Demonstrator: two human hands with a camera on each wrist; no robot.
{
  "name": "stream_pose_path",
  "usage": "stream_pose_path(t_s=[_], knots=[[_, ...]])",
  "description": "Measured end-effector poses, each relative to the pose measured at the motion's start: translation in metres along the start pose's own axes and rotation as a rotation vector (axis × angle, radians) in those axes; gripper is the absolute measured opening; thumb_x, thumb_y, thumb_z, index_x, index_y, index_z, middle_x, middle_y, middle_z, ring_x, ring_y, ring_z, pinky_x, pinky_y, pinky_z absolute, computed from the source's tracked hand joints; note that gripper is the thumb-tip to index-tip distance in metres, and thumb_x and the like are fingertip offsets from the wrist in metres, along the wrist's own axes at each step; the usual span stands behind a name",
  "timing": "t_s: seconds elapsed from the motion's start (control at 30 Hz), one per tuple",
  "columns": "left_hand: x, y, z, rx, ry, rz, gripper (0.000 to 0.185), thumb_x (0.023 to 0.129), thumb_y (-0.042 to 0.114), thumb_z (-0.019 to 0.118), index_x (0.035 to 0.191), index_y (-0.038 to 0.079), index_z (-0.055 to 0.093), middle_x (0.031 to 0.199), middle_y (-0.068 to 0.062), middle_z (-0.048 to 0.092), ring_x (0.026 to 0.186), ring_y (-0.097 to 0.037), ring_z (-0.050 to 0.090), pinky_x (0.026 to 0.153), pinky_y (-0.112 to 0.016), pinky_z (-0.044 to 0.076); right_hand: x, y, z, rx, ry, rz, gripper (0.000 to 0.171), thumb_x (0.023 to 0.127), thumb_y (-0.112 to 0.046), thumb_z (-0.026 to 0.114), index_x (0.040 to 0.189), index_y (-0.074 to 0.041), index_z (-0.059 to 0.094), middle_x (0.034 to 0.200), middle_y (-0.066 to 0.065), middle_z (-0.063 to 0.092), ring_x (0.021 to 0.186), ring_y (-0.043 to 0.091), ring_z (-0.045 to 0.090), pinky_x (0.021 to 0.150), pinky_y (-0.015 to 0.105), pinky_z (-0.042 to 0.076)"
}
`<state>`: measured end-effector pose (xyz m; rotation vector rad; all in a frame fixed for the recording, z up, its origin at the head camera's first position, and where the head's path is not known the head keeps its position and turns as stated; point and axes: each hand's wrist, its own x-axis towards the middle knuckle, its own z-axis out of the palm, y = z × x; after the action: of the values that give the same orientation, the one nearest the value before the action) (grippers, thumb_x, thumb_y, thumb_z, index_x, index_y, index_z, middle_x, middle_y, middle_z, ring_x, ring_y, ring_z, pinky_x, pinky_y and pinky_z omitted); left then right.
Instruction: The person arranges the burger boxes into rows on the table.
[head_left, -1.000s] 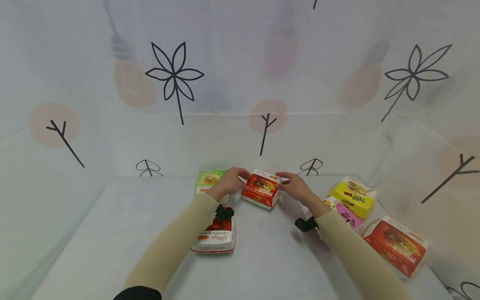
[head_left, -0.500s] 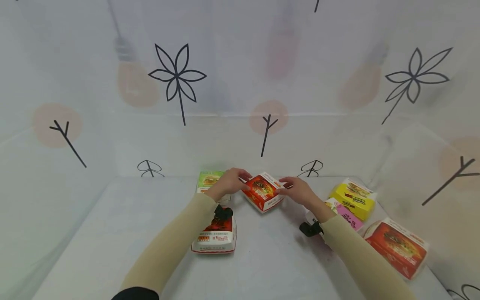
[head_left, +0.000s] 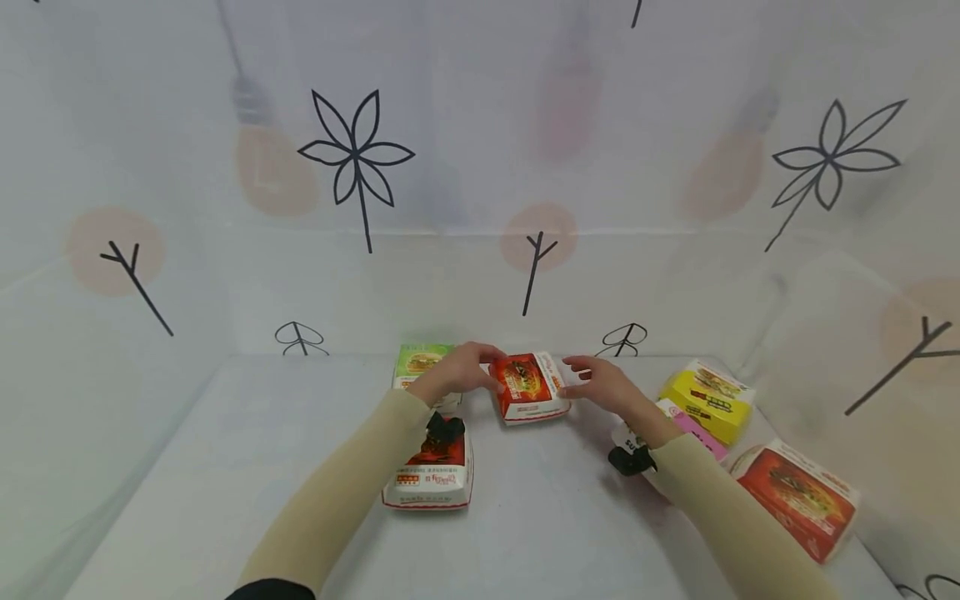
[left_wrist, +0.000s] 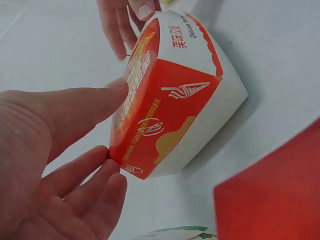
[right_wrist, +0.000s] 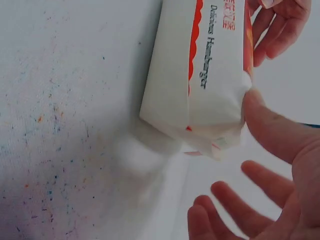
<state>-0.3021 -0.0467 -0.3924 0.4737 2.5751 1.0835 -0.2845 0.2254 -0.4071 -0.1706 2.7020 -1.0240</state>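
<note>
A red and white hamburger box [head_left: 528,387] sits at the far middle of the table, burger picture up. My left hand [head_left: 465,368] is at its left side. In the left wrist view the left thumb [left_wrist: 95,102] lies on the printed top of the box [left_wrist: 185,107], and the fingers bend in at its corner. On the opposite side is my right hand [head_left: 603,383]. Its thumb [right_wrist: 270,122] touches a dented corner of the box [right_wrist: 215,75] in the right wrist view, while the other fingers [right_wrist: 235,205] spread apart, away from the cardboard.
Left of the box stand a green box [head_left: 420,358] and, nearer, a red and white one [head_left: 435,487]. At the right lie a yellow box [head_left: 708,400], a pink one [head_left: 697,429] partly behind the right arm, and a larger red one [head_left: 798,496]. A patterned cloth wall [head_left: 450,283] rises behind.
The hamburger box has turned on the table between my hands, its white printed side swinging from the back round to the right. My right hand has shifted slightly rightward and loosened its fingers.
</note>
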Motion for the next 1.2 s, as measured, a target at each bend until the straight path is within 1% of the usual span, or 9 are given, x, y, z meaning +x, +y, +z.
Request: stream_pose_path(t_s=[0.13, 0.3, 0.4, 0.5, 0.67, 0.77, 0.9, 1.03, 1.2], knots=[[0.001, -0.001, 0.003, 0.001, -0.009, 0.0, 0.05, 0.085, 0.017, 0.08, 0.133, 0.019, 0.064, 0.143, -0.007, 0.055, 0.135, -0.03, 0.044, 0.11, -0.049, 0.037, 0.002, 0.002, 0.001, 0.031, -0.047, -0.057, 0.077, 0.087, -0.033, 0.078, 0.151, -0.011, 0.042, 0.151, 0.024, 0.039, 0.137, 0.045, 0.035, 0.103, 0.064, 0.038], [0.004, -0.001, 0.006, 0.046, -0.022, 0.026, 0.051, 0.084, 0.016, 0.081, 0.132, 0.02, 0.064, 0.148, -0.005, 0.049, 0.139, -0.028, 0.039, 0.112, -0.048, 0.033, 0.007, 0.004, 0.002, 0.045, -0.097, -0.141, 0.08, 0.086, -0.029, 0.078, 0.153, -0.012, 0.038, 0.158, 0.02, 0.029, 0.141, 0.047, 0.028, 0.106, 0.067, 0.032], [0.005, 0.001, 0.008, 0.058, -0.035, 0.031, 0.055, 0.082, 0.016, 0.083, 0.134, 0.019, 0.063, 0.151, -0.004, 0.046, 0.142, -0.028, 0.036, 0.114, -0.048, 0.031, 0.009, 0.005, 0.003, 0.069, -0.127, -0.157, 0.081, 0.086, -0.028, 0.079, 0.154, -0.013, 0.038, 0.16, 0.019, 0.027, 0.142, 0.047, 0.027, 0.107, 0.067, 0.03], [0.005, 0.003, 0.008, 0.066, -0.041, 0.033, 0.058, 0.081, 0.015, 0.083, 0.135, 0.019, 0.062, 0.153, -0.004, 0.044, 0.143, -0.028, 0.034, 0.115, -0.048, 0.029, 0.009, 0.005, 0.003, 0.095, -0.144, -0.165, 0.08, 0.085, -0.026, 0.079, 0.154, -0.013, 0.039, 0.159, 0.019, 0.029, 0.141, 0.048, 0.027, 0.108, 0.066, 0.03], [0.003, 0.004, 0.008, 0.058, -0.028, 0.023, 0.061, 0.082, 0.009, 0.082, 0.138, 0.019, 0.06, 0.152, -0.007, 0.044, 0.142, -0.029, 0.035, 0.114, -0.049, 0.03, 0.007, 0.005, 0.001, 0.103, -0.118, -0.205, 0.069, 0.088, -0.02, 0.076, 0.149, -0.008, 0.045, 0.154, 0.02, 0.037, 0.14, 0.045, 0.032, 0.109, 0.062, 0.032], [0.004, 0.003, 0.009, 0.043, -0.018, 0.014, 0.06, 0.083, 0.006, 0.08, 0.137, 0.019, 0.06, 0.148, -0.009, 0.048, 0.137, -0.03, 0.042, 0.11, -0.048, 0.037, 0.006, 0.007, -0.001, 0.107, -0.099, -0.21, 0.058, 0.092, -0.015, 0.071, 0.145, -0.006, 0.05, 0.15, 0.021, 0.043, 0.136, 0.044, 0.039, 0.106, 0.06, 0.037], [0.006, 0.001, 0.009, 0.047, -0.003, 0.015, 0.051, 0.085, 0.006, 0.078, 0.132, 0.02, 0.064, 0.139, -0.009, 0.055, 0.124, -0.028, 0.053, 0.099, -0.044, 0.047, 0.005, 0.01, -0.004, 0.105, -0.081, -0.213, 0.049, 0.093, -0.011, 0.067, 0.14, -0.004, 0.055, 0.143, 0.022, 0.051, 0.13, 0.043, 0.046, 0.102, 0.059, 0.042], [0.006, 0.001, 0.009, 0.064, 0.015, 0.025, 0.044, 0.085, 0.008, 0.078, 0.127, 0.019, 0.066, 0.13, -0.004, 0.061, 0.112, -0.023, 0.058, 0.093, -0.039, 0.05, 0.004, 0.011, -0.005, 0.103, -0.092, -0.216, 0.047, 0.092, -0.011, 0.069, 0.138, -0.004, 0.057, 0.142, 0.021, 0.051, 0.127, 0.042, 0.049, 0.101, 0.057, 0.044], [0.002, 0.001, 0.008, 0.039, 0.026, 0.042, 0.039, 0.086, 0.008, 0.077, 0.124, 0.014, 0.067, 0.124, -0.004, 0.063, 0.106, -0.021, 0.059, 0.091, -0.036, 0.051, 0.002, 0.01, -0.002, 0.076, -0.106, -0.163, 0.05, 0.092, -0.012, 0.07, 0.14, -0.007, 0.057, 0.14, 0.02, 0.053, 0.123, 0.04, 0.054, 0.097, 0.052, 0.048]])
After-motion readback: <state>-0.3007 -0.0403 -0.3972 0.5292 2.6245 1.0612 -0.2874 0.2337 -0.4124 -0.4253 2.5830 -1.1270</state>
